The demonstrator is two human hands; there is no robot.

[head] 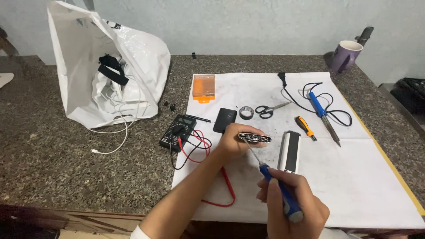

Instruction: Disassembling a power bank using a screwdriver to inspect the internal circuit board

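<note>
A crinkled white plastic bag (110,66) slumps at upper left on the speckled stone counter (44,150); a smudged white paper sheet (354,177) fills the right. At centre, the left hand (237,141) curls closed around a small, flat metallic device (255,138). Below it, the right hand (292,206) grips a blue-handled screwdriver (274,183), its thin shaft angled up to the device.

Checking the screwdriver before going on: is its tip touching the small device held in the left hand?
Touching. Head view: the screwdriver shaft runs up from the right hand and meets the small device.
</note>
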